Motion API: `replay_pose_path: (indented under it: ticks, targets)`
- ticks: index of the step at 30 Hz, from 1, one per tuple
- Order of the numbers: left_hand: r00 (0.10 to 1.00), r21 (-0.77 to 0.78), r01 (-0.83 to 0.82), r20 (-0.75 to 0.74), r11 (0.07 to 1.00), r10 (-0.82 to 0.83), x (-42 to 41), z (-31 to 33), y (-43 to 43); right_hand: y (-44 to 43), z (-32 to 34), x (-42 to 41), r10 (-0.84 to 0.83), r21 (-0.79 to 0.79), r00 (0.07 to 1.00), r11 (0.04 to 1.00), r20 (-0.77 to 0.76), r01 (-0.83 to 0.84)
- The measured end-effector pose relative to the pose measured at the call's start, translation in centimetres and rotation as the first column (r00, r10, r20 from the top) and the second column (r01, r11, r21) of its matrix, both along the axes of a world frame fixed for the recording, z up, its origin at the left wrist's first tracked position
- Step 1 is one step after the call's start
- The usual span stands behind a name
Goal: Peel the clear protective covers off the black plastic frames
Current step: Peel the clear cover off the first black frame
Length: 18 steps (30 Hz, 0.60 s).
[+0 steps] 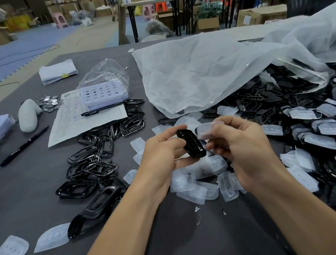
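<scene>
Both forearms reached in from the near edge of the bench and met over its middle, held above the surface. The left hand had its fingers curled under and its thumb pressed on top of one black frame, which stood tilted on its long edge. The right hand pinched a clear cover between thumb and forefinger just beside the frame's upper end; whether the cover still clung to the frame could not be told. Under the hands lay a heap of peeled covers. Bare grey surface showed between the forearms toward the near edge, with two loose covers near the near left corner. Left of the hands a scatter of bare frames ran toward a paper sheet and a black marker. The right side was crowded by a pile of covered frames reaching the right edge. A large translucent bag lay across the far right part, its mouth open over that pile, with frames inside it. A small clear bag toward the far left held a lavender tray with round pockets, beside a cluster of metal discs.
</scene>
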<state>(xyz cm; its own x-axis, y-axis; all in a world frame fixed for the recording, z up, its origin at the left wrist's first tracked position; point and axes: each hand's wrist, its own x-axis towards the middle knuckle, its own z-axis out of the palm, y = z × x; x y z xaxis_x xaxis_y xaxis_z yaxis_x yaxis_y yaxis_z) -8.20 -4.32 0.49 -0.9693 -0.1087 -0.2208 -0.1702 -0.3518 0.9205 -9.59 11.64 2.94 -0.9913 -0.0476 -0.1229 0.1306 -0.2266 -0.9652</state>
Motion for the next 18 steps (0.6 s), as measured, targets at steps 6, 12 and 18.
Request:
replay_pose_path:
  ticks: [6, 12, 18]
  targets:
    - [0.998, 0.035, 0.047, -0.054, 0.998, -0.045, 0.0, 0.1, 0.1, 0.2, 0.2, 0.1, -0.017, -0.024, 1.0, 1.0, -0.012, 0.017]
    - [0.995, 0.013, 0.065, -0.082, 0.998, -0.064, 0.0, -0.1, 0.2, 0.0, 0.4, 0.2, -0.056, -0.033, 0.998, 0.998, -0.017, 0.056]
    - [0.99, 0.017, 0.084, -0.111, 0.996, -0.082, 0.1, -0.3, 0.5, -0.7, -0.7, 0.3, -0.019, 0.158, 0.999, 0.987, -0.029, 0.024]
